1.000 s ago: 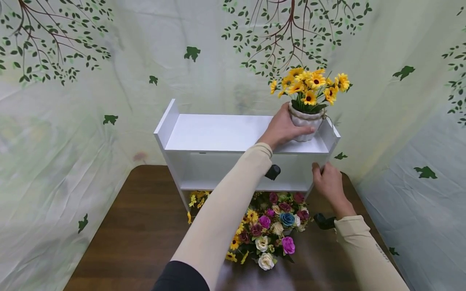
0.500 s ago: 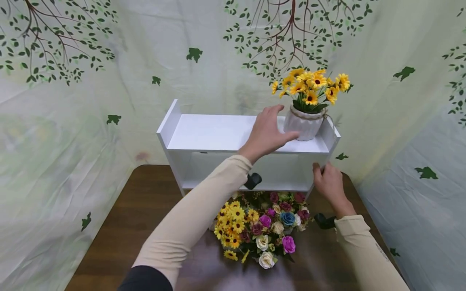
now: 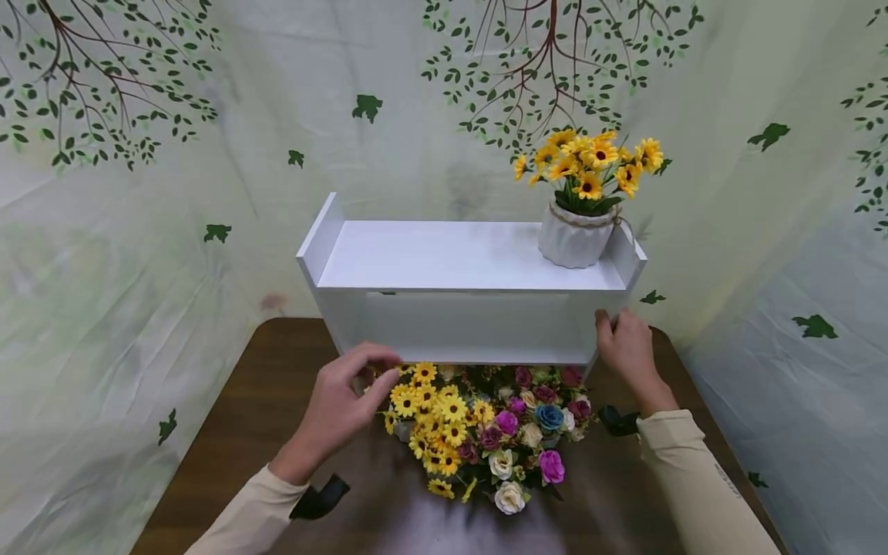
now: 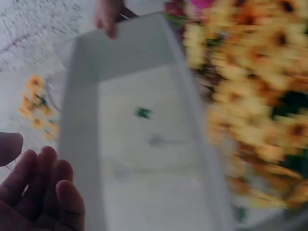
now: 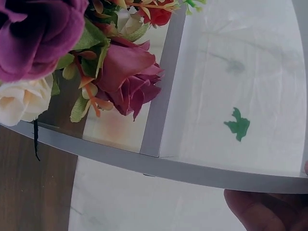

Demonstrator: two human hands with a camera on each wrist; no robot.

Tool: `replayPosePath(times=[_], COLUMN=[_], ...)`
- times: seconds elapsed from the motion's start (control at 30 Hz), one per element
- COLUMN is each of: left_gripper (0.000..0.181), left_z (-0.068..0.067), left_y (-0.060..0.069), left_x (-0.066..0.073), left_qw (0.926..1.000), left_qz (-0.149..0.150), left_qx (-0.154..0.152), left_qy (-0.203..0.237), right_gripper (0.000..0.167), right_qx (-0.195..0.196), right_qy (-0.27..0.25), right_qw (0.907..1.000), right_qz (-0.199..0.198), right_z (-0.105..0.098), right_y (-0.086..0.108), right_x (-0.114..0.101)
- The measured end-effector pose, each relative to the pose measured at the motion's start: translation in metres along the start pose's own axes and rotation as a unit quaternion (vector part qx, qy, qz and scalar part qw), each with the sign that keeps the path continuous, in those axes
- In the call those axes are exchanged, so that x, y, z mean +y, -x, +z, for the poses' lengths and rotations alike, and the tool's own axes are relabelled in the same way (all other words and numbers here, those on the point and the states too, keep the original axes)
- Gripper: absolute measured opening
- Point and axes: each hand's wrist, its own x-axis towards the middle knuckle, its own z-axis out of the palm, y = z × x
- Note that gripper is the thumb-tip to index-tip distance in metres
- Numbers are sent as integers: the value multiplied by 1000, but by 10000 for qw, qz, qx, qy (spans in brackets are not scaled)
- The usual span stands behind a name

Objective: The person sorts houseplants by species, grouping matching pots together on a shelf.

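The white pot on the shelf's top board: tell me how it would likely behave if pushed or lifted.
The white pot looks rigid, so it probably won't give when squeezed. Its squat shape suggests a gentle push would slide it, especially as the top board looks smooth. The yellow flowers spread wider than the pot and may wobble when lifted.

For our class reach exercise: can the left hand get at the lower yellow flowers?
Probably yes: the left hand looks empty and beside the lower yellow flowers, with nothing visible between them.
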Motion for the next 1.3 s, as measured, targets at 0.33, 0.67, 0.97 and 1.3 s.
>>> replayPosePath(times=[0.33, 0.67, 0.97, 1.3], left_gripper=[15, 14, 73, 98], left_z=[15, 55, 84, 98], left_y=[106, 130, 120, 107], left_x=[-59, -105, -133, -142], left_qw=[9799, 9450, 9193, 8831], left_qz=[-1948, -3237, -3795, -4395], left_qx=[420, -422, -1040, -1505], left_qy=[-44, -218, -84, 659], right_gripper=[29, 29, 28, 26], right_qx=[15, 46, 51, 137], right_qy=[-21, -1, 54, 17], right_qw=[10000, 10000, 10000, 9999], right_qz=[-38, -54, 38, -15], right_z=[1, 2, 2, 4], right_y=[1, -2, 1, 2], right_x=[-2, -3, -1, 0])
